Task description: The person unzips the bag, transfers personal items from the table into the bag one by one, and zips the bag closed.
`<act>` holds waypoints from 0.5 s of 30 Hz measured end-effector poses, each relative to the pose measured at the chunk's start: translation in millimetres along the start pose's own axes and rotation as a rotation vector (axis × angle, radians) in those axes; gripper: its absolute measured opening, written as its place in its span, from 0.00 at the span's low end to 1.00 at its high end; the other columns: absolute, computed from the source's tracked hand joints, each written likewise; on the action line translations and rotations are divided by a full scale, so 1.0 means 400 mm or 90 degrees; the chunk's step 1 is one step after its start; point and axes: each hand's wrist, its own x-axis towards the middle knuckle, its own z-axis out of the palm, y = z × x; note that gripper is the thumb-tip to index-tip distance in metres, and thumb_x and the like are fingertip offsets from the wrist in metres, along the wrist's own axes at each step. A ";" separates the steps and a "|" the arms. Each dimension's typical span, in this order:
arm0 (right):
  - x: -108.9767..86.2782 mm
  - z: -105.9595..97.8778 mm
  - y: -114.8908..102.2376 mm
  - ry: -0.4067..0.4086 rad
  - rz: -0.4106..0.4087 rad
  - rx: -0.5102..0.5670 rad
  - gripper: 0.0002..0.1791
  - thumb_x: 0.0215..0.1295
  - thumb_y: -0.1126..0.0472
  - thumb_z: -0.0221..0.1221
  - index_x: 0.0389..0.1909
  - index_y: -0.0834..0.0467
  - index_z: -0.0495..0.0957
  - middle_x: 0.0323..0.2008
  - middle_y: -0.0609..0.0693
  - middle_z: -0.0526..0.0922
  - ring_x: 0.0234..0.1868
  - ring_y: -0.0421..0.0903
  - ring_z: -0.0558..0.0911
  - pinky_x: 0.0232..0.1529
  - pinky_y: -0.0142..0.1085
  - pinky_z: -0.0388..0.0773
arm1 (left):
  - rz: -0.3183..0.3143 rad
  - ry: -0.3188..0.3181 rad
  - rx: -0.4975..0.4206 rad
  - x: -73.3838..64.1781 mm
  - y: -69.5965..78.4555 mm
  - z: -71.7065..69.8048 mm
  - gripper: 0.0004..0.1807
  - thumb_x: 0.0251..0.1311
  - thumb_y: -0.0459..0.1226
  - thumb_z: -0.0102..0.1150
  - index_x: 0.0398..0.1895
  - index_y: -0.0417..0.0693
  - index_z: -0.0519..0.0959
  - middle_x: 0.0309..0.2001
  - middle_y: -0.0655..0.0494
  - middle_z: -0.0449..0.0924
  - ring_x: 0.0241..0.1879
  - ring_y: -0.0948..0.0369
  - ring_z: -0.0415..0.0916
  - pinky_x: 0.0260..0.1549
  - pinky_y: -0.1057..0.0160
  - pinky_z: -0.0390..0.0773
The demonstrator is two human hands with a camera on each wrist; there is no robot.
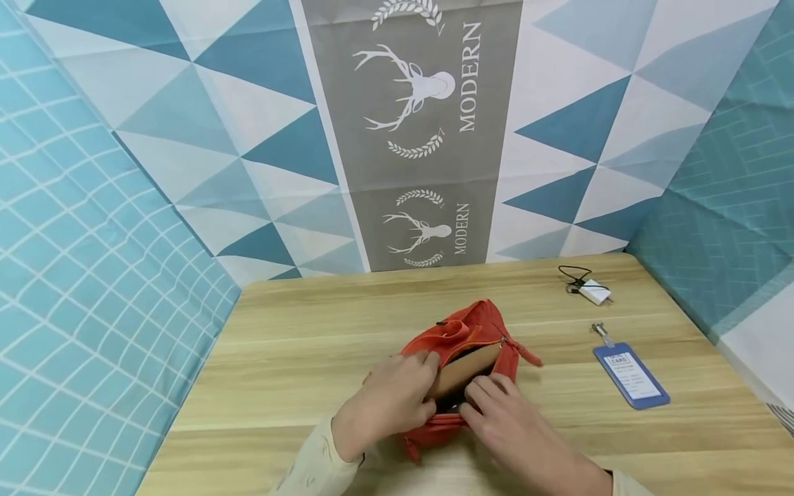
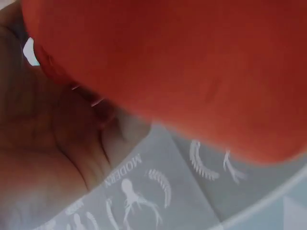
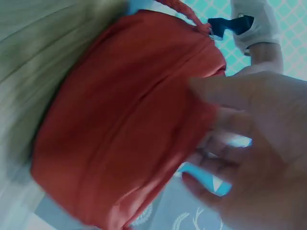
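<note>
A red zippered bag (image 1: pixel 490 318) lies unzipped on the wooden table, its mouth spread wide. Inside it a flat brown item (image 1: pixel 468 368) shows against the dark lining. My left hand (image 1: pixel 393 393) grips the left side of the mouth, fingers bent over the edge. At the near right edge my right hand (image 1: pixel 505 413) pinches the rim; in the right wrist view its thumb lies along the outside of the red bag (image 3: pixel 124 115), with the fingers across the rim. Red fabric (image 2: pixel 182 72) fills much of the left wrist view and hides some of the left fingers.
Right of the bag lies a blue card holder (image 1: pixel 631 375) with a metal clip. Behind it sit a white charger plug (image 1: pixel 595 292) and a thin black cable (image 1: pixel 573 270). Patterned cloth walls (image 1: pixel 428 158) border the wooden table (image 1: pixel 279 358) at the back and sides.
</note>
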 end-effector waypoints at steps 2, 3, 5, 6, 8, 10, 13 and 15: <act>0.001 -0.001 0.007 0.005 -0.011 0.010 0.07 0.62 0.59 0.63 0.40 0.53 0.81 0.39 0.47 0.77 0.45 0.48 0.76 0.47 0.46 0.72 | -0.009 0.041 0.020 -0.002 -0.014 0.000 0.16 0.49 0.40 0.68 0.36 0.47 0.72 0.29 0.58 0.72 0.23 0.62 0.70 0.18 0.63 0.69; 0.001 -0.001 0.009 0.005 -0.012 0.014 0.08 0.62 0.59 0.64 0.42 0.53 0.81 0.40 0.46 0.78 0.46 0.48 0.76 0.45 0.45 0.72 | -0.018 0.058 0.031 -0.003 -0.022 -0.001 0.15 0.49 0.38 0.67 0.36 0.47 0.72 0.29 0.57 0.71 0.22 0.62 0.70 0.16 0.63 0.68; 0.003 0.000 0.012 0.000 -0.013 0.016 0.13 0.60 0.60 0.65 0.46 0.52 0.81 0.41 0.46 0.80 0.46 0.47 0.76 0.43 0.43 0.72 | -0.032 0.087 0.048 -0.002 -0.037 0.000 0.14 0.50 0.37 0.66 0.35 0.47 0.71 0.29 0.57 0.71 0.21 0.60 0.70 0.13 0.63 0.67; 0.004 0.001 0.013 -0.010 -0.012 0.021 0.18 0.56 0.60 0.68 0.48 0.53 0.81 0.42 0.46 0.80 0.46 0.46 0.76 0.43 0.42 0.72 | -0.039 0.094 0.052 -0.001 -0.044 0.000 0.14 0.50 0.37 0.67 0.36 0.47 0.71 0.29 0.56 0.71 0.21 0.60 0.69 0.12 0.63 0.65; 0.004 0.008 0.012 -0.024 -0.011 0.029 0.20 0.57 0.59 0.69 0.51 0.54 0.81 0.44 0.47 0.80 0.47 0.46 0.76 0.43 0.41 0.73 | -0.047 0.099 0.062 0.001 -0.054 0.003 0.14 0.52 0.38 0.67 0.36 0.48 0.71 0.30 0.56 0.71 0.20 0.60 0.69 0.10 0.64 0.62; 0.006 0.017 0.011 -0.023 -0.010 0.039 0.16 0.67 0.55 0.61 0.53 0.55 0.80 0.46 0.47 0.80 0.49 0.47 0.76 0.45 0.42 0.75 | -0.048 0.097 0.063 0.001 -0.059 0.005 0.15 0.53 0.39 0.69 0.38 0.48 0.72 0.31 0.57 0.71 0.22 0.60 0.71 0.12 0.64 0.63; 0.008 0.022 0.018 -0.017 0.001 0.058 0.20 0.75 0.51 0.47 0.56 0.56 0.79 0.49 0.48 0.81 0.53 0.48 0.77 0.51 0.45 0.75 | -0.043 0.090 0.062 0.001 -0.062 0.005 0.17 0.54 0.42 0.70 0.39 0.49 0.72 0.32 0.57 0.72 0.27 0.60 0.74 0.16 0.62 0.70; 0.012 0.022 0.027 0.002 0.003 0.076 0.19 0.76 0.51 0.48 0.57 0.56 0.79 0.51 0.48 0.81 0.55 0.49 0.77 0.54 0.47 0.75 | -0.034 0.084 0.068 0.001 -0.061 0.004 0.18 0.54 0.43 0.71 0.41 0.49 0.73 0.33 0.57 0.72 0.30 0.59 0.75 0.19 0.61 0.73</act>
